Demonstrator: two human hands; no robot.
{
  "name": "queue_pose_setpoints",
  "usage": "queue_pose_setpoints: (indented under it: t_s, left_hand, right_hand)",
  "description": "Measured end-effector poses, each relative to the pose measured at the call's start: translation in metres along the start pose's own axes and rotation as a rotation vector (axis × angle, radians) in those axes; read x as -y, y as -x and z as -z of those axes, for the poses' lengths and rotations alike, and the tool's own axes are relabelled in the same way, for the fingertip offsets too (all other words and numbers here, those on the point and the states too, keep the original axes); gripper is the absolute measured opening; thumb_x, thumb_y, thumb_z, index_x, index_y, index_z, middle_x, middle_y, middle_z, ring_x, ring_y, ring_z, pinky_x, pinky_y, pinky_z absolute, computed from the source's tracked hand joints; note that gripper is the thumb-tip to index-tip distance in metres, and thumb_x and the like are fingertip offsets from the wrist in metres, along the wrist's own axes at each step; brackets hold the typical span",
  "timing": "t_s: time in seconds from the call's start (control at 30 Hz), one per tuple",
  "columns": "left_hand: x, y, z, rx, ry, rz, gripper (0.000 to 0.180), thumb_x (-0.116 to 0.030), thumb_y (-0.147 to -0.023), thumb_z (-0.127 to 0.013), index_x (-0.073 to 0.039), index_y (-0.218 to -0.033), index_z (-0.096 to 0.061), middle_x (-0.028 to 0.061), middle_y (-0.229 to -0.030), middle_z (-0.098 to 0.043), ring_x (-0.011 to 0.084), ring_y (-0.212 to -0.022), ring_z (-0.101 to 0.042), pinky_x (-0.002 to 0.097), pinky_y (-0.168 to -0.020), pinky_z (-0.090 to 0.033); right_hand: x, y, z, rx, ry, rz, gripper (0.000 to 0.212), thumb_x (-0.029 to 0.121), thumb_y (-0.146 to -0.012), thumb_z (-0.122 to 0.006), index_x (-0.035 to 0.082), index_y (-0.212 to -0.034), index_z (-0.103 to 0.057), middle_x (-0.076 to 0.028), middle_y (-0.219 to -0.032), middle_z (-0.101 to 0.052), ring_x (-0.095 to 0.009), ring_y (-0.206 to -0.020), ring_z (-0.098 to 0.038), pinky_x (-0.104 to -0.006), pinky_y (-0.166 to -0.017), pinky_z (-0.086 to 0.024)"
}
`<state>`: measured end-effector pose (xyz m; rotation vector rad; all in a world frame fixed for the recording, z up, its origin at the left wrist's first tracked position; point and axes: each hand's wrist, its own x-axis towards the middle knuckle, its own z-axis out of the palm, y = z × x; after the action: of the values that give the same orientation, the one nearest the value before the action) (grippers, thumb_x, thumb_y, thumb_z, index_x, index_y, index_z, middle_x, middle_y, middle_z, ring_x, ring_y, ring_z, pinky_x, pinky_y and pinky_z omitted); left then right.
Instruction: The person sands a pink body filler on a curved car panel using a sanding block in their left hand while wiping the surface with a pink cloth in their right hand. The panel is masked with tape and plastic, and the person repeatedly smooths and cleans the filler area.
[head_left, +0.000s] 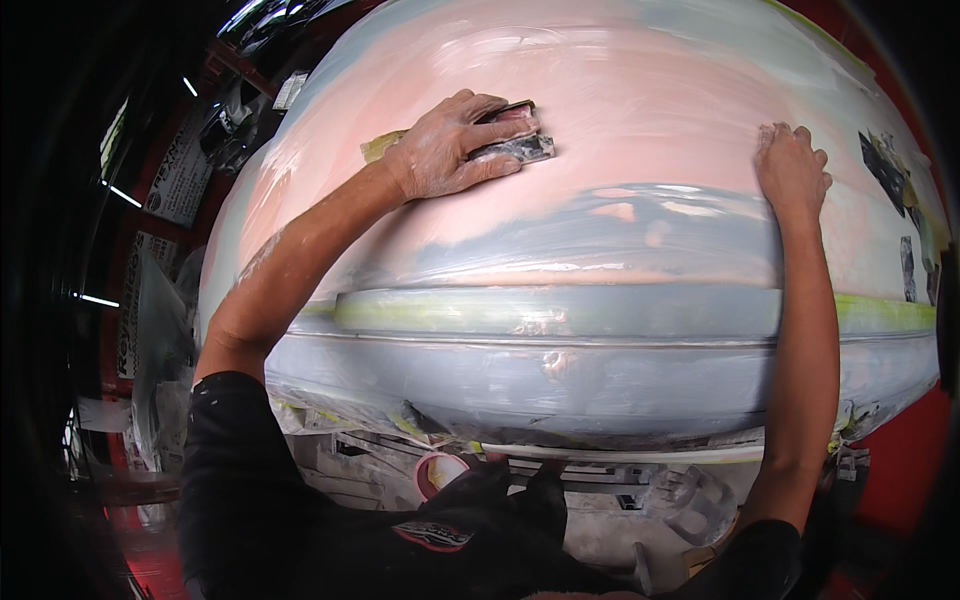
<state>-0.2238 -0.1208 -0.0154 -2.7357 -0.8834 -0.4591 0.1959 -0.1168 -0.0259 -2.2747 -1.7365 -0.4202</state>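
A large curved vehicle body panel [640, 90] spreads before me, its surface patched with pinkish filler, grey and pale areas, and looking wet or smooth. On its upper left part my left hand [445, 145] is closed over a sanding block [530, 150], dark with a bit of pink, pressed against the panel. A yellowish piece of sandpaper [380, 147] sticks out behind that hand. Farther right, my right hand [793, 172] rests on the panel with bent fingers a little apart; no tool shows in it, though its palm is hidden.
A grey ridge [560, 312] with greenish-yellow ends crosses the panel's near side. Dark strips [885, 172] stick to its right side. Below the near edge stands a pink bucket [438, 474]. Clear plastic sheeting [160, 340] and printed boards [178, 175] stand at left.
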Motion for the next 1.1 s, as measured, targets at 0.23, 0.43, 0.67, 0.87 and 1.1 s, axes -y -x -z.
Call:
queue_pose_setpoints:
  t_s: [0.23, 0.43, 0.67, 0.87, 1.1]
  left_hand:
    - [-0.015, -0.171, -0.060, 0.004, -0.079, 0.002, 0.062, -0.066, -0.097, -0.053, -0.023, -0.142, -0.063, 0.0181, -0.131, -0.066, 0.0384, -0.123, -0.059, 0.0466, -0.108, -0.048]
    - [-0.013, -0.079, -0.017, 0.126, 0.009, 0.015, 0.053, -0.053, -0.102, -0.054, -0.018, -0.141, -0.064, 0.0230, -0.136, -0.061, 0.0388, -0.127, -0.056, 0.0475, -0.112, -0.044]
    - [-0.014, -0.142, -0.042, 0.064, 0.000, -0.094, 0.061, -0.063, -0.099, -0.052, -0.020, -0.140, -0.064, 0.0232, -0.128, -0.065, 0.0391, -0.122, -0.059, 0.0470, -0.109, -0.047]
    - [-0.021, -0.190, -0.065, 0.049, 0.029, -0.034, 0.063, -0.064, -0.098, -0.053, -0.018, -0.140, -0.064, 0.0254, -0.132, -0.063, 0.0408, -0.125, -0.057, 0.0465, -0.108, -0.047]
    - [-0.017, -0.122, -0.034, 0.071, 0.062, -0.077, 0.060, -0.062, -0.098, -0.056, -0.019, -0.138, -0.067, 0.0219, -0.129, -0.065, 0.0367, -0.124, -0.059, 0.0445, -0.109, -0.048]
  right_hand:
    - [0.013, -0.004, 0.003, -0.044, -0.056, 0.044, 0.042, 0.039, -0.107, -0.043, 0.010, -0.128, -0.067, -0.014, -0.133, -0.060, -0.045, -0.120, -0.057, -0.0620, -0.098, -0.047]
    - [-0.005, 0.000, -0.002, -0.019, -0.103, 0.015, 0.042, 0.038, -0.106, -0.043, 0.010, -0.127, -0.067, -0.013, -0.134, -0.058, -0.046, -0.121, -0.056, -0.0627, -0.099, -0.046]
    - [0.011, 0.000, -0.003, 0.015, -0.106, 0.026, 0.039, 0.033, -0.105, -0.046, 0.009, -0.128, -0.067, -0.013, -0.135, -0.058, -0.045, -0.122, -0.054, -0.0624, -0.101, -0.044]
    - [0.005, 0.003, 0.003, 0.005, -0.140, 0.042, 0.040, 0.034, -0.106, -0.045, 0.009, -0.129, -0.067, -0.014, -0.135, -0.058, -0.045, -0.124, -0.053, -0.0601, -0.103, -0.043]
    - [0.001, -0.001, 0.006, 0.068, -0.074, 0.002, 0.041, 0.032, -0.107, -0.044, 0.007, -0.129, -0.067, -0.016, -0.135, -0.058, -0.044, -0.123, -0.053, -0.0605, -0.102, -0.043]
